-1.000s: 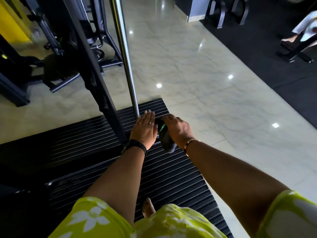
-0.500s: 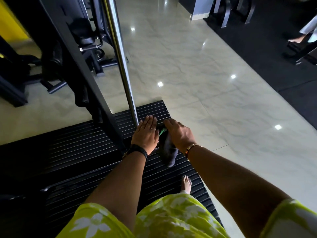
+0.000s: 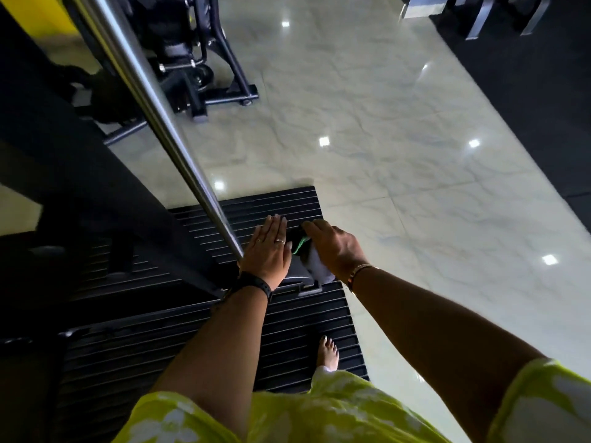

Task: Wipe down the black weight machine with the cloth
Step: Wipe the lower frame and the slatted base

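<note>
Cloth under right hand, near pole

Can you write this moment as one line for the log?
step: wiping | left hand: flat, resting on black machine beside steel bar | right hand: holds cloth against machine | stance: bare foot on ribbed mat

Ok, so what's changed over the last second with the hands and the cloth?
Little. The bare foot has stepped forward and right on the weight machine's ribbed platform, and the view has leaned toward the chrome pole. Nothing was taken or let go: the right hand still grips the cloth at the pole's base, and the left hand still rests flat beside it.
</note>
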Tool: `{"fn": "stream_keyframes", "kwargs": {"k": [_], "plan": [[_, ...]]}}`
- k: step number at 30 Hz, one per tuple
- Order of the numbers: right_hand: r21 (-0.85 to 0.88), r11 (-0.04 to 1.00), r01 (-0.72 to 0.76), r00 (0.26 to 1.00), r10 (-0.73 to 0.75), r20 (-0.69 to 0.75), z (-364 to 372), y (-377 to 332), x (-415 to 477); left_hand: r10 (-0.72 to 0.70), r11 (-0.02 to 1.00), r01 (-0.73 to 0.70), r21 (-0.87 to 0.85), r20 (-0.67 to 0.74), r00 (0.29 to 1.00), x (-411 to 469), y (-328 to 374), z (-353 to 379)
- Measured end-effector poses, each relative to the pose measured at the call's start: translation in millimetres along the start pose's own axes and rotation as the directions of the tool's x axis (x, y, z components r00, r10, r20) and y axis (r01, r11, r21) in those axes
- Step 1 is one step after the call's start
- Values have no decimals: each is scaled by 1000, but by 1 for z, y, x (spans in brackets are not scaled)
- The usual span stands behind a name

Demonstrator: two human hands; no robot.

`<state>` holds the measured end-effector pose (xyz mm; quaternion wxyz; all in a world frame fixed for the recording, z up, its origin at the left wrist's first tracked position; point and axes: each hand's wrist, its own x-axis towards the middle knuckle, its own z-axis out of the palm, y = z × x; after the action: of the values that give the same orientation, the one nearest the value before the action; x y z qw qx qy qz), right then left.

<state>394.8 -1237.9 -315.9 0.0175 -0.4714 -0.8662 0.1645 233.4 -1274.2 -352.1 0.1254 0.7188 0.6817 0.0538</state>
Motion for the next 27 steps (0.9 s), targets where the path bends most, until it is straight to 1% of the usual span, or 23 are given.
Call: {"fn": "stream_keyframes", "kwargs": {"k": [2,4,6,9,10,11,13,14,15,19,22,24,27], "plan": [[24,1000,3,1000,-3,3,9,18,15,-20,1000,20,-22,7,1000,11,2,9],[43,998,-46,999,45,19,20,30,27,-56,998,55,-37,-4,998,17,-7,24],[69,992,-106,993,103,54,35,41,37,-118,992,119,-45,14,993,16,-18,41],[159,971,-175,984,166,70,60,51,44,-187,981,187,-52,9,982,10,-33,67],[212,956,-204,978,190,81,66,53,44,-196,979,198,-53,37,980,6,-37,74],[296,920,-257,966,241,89,77,56,45,-198,978,200,-50,52,979,6,-41,85],[470,798,-378,923,366,120,97,61,51,-182,981,185,-55,62,981,11,-48,105],[531,731,-429,894,429,132,107,62,53,-177,981,182,-61,73,981,12,-50,112],[565,692,-449,875,467,124,118,63,57,-161,984,167,-66,81,984,16,-53,121],[615,605,-506,832,530,163,167,72,77,-155,983,168,-71,163,974,23,-71,169],[658,519,-546,790,581,197,198,84,89,-128,988,141,-59,184,975,26,-89,206],[681,487,-547,782,589,207,223,92,94,-91,995,99,-28,210,973,28,-105,232],[684,470,-558,774,591,226,255,105,99,-25,999,29,-15,226,974,33,-124,266]]}}
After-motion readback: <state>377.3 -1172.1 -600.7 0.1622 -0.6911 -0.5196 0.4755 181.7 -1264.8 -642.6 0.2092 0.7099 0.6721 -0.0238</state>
